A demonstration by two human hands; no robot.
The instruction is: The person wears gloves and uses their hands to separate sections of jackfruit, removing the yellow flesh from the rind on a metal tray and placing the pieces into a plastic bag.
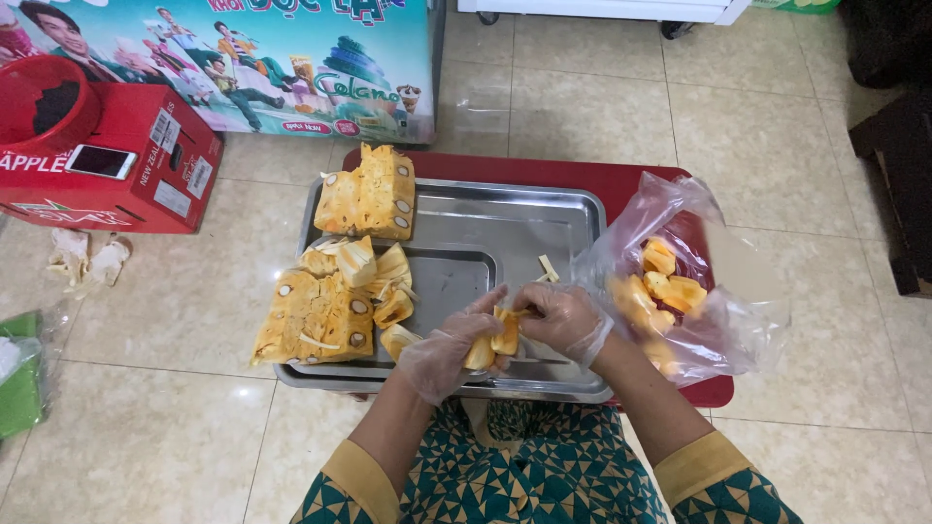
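Observation:
Both of my hands wear thin clear gloves and meet over the near edge of a steel tray (pixel 524 209). My left hand (pixel 449 347) and my right hand (pixel 561 317) together grip one yellow jackfruit pod (pixel 497 340), pulling at it. Large cut jackfruit chunks (pixel 316 315) lie on the tray's left side, with another chunk (pixel 371 194) at the far left corner. Loose pods (pixel 393 309) sit beside them. A smaller steel tray (pixel 449 281) rests inside the big one.
A clear plastic bag (pixel 680 291) holding peeled yellow pods lies on the red low table (pixel 582 175) at right. A red cardboard box (pixel 126 170) with a phone (pixel 100 161) on it stands at left on the tiled floor. Fruit scraps (pixel 87 260) lie nearby.

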